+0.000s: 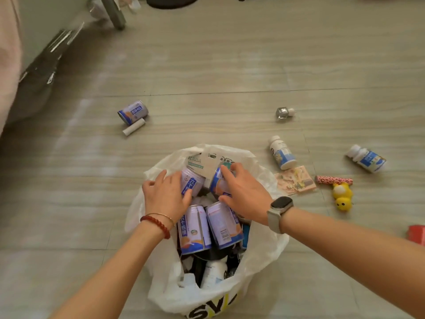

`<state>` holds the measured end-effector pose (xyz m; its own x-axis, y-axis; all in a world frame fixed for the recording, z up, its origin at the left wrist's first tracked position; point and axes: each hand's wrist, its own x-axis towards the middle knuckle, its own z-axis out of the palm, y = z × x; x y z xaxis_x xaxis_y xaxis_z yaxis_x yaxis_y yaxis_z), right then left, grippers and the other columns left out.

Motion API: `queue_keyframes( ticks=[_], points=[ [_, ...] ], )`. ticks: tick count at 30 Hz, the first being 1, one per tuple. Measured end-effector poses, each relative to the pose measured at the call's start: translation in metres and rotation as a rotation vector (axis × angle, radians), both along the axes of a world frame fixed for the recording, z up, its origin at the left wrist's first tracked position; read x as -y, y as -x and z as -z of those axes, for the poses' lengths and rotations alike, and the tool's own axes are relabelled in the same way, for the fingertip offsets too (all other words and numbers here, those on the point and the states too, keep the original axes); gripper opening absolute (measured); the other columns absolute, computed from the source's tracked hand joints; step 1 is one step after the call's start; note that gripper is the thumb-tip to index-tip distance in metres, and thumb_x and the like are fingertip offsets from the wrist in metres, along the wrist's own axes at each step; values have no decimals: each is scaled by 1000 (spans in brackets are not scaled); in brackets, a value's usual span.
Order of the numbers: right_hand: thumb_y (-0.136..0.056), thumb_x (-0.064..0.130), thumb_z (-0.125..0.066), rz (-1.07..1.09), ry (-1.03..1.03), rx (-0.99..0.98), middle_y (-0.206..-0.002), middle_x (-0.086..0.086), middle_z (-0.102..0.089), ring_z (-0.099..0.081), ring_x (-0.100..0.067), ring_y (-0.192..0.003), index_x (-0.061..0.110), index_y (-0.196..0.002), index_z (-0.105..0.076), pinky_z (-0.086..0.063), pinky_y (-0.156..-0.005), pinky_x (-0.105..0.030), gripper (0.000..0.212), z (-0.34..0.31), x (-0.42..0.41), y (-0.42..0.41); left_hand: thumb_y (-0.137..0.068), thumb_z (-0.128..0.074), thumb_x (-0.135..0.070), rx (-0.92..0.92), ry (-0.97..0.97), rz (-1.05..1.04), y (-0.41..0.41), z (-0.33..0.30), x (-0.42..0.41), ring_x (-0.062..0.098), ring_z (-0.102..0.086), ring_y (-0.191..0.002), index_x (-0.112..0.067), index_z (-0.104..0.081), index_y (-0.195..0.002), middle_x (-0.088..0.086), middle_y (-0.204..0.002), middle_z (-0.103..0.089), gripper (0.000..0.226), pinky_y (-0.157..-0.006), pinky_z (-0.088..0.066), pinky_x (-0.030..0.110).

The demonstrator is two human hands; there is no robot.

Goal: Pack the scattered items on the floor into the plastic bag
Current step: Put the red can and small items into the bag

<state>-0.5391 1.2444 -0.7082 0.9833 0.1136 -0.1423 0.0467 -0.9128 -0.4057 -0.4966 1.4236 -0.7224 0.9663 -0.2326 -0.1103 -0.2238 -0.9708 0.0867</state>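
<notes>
A white plastic bag (264, 254) lies open on the floor in front of me, holding several purple-blue cans and other packed items. My left hand (166, 194) grips one can (192, 181) at the far side of the bag. My right hand (243, 194) grips a second can (218, 180) beside it. Two more cans (208, 229) lie nearer me inside the bag. Loose on the floor are a can (133, 111), a white tube (133, 127), a small glass bottle (284, 113), two white pill bottles (281, 152) (366, 158), and a yellow duck toy (343, 196).
A pinkish flat packet (295, 183) and a pink leopard-print tube (334, 180) lie right of the bag. A red item (417, 234) shows at the right edge. A bed with pink bedding (9, 54) stands at left, a metal leg (113, 12) behind.
</notes>
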Motion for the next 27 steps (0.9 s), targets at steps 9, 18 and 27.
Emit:
queue_keyframes(
  ticks=[9, 18, 27],
  points=[
    [-90, 39, -41, -8, -7, 213, -137, -9, -48, -33, -24, -135, 12, -131, -45, -22, -113, -42, 49, 1, 18, -1, -87, -48, -46, -78, 398, -388, -3, 1, -25, 32, -10, -141, -27, -19, -143, 11, -155, -6, 66, -110, -17, 52],
    [-97, 29, -35, 425, -217, -147, -97, -14, -63, -57, -33, -92, 6, -103, -53, -45, -77, -39, 30, 16, 45, 18, -94, -45, -21, -23, 602, -527, -12, -3, -22, 38, -56, -96, 3, -60, -106, 27, -103, -64, 31, -71, -34, 29],
    [-95, 12, -40, 567, -534, 291, -65, -9, -50, -44, -23, -66, -8, -77, -55, -27, -59, -31, 30, -37, 48, -18, -90, -51, -17, 371, 914, -564, -17, -64, -24, 15, -34, -55, -9, -55, -74, -2, -54, -36, 19, -50, -24, 23]
  ],
)
